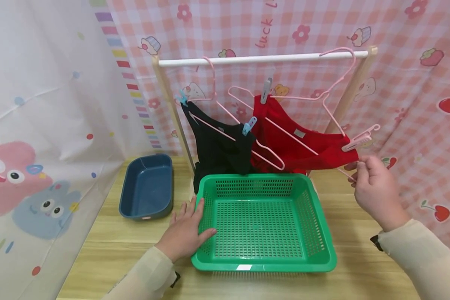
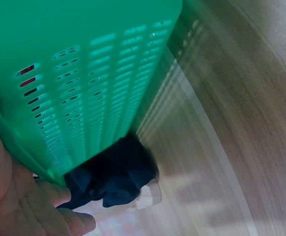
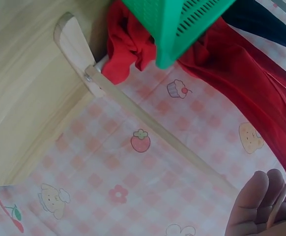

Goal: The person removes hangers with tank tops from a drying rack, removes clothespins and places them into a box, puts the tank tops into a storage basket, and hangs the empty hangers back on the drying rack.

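Observation:
My left hand (image 1: 185,231) rests on the left rim of a green plastic basket (image 1: 262,266), fingers straight and thumb over the inner side. In the left wrist view, fingertips (image 2: 79,221) lie beside the basket wall. A red garment (image 1: 281,125) hangs on a pink hanger (image 1: 333,85), with a grey clip and a pink clip (image 1: 358,139) at its shoulders. My right hand (image 1: 376,189) pinches the hanger's lower right end, close to the garment's corner. In the right wrist view the hanger's thin bar crosses the fingers (image 3: 253,196); the thumb is hidden there.
A black garment (image 1: 221,141) with two blue clips hangs from another pink hanger (image 1: 214,79) at the left. Both hang on a rack with a white rod (image 1: 262,59) and wooden legs, behind the basket. A dark blue tub (image 1: 146,187) stands on the wooden table, left of the basket.

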Tool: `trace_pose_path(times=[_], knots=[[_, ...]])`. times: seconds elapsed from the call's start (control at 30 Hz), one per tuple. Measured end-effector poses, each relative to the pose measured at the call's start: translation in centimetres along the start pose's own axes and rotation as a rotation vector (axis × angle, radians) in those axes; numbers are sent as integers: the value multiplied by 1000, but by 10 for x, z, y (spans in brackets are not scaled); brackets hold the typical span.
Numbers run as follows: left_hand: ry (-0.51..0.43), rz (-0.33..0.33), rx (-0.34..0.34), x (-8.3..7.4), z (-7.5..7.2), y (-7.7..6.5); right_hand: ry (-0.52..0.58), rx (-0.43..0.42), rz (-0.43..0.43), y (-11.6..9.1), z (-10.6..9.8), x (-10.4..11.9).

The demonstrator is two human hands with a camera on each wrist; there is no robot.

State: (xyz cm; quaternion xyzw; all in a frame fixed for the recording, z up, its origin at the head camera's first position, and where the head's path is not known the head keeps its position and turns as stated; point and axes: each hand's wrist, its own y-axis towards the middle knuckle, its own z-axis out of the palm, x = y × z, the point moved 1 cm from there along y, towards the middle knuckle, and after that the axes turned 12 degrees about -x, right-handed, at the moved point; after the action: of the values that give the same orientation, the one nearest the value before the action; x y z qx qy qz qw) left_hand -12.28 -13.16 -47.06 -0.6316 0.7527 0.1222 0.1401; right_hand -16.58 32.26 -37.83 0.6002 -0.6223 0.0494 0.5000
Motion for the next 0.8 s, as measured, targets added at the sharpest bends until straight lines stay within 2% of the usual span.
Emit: trace_pose_path(times=[0.4, 0.67, 0.8], knots=[[7, 3, 9, -1, 1, -1, 59, -3, 1, -23, -10, -14], [10, 1, 4, -2, 0, -1, 19, 16, 60, -46, -19, -28], [2, 2, 3, -2, -1, -1, 33, 31, 94, -56, -23, -35]])
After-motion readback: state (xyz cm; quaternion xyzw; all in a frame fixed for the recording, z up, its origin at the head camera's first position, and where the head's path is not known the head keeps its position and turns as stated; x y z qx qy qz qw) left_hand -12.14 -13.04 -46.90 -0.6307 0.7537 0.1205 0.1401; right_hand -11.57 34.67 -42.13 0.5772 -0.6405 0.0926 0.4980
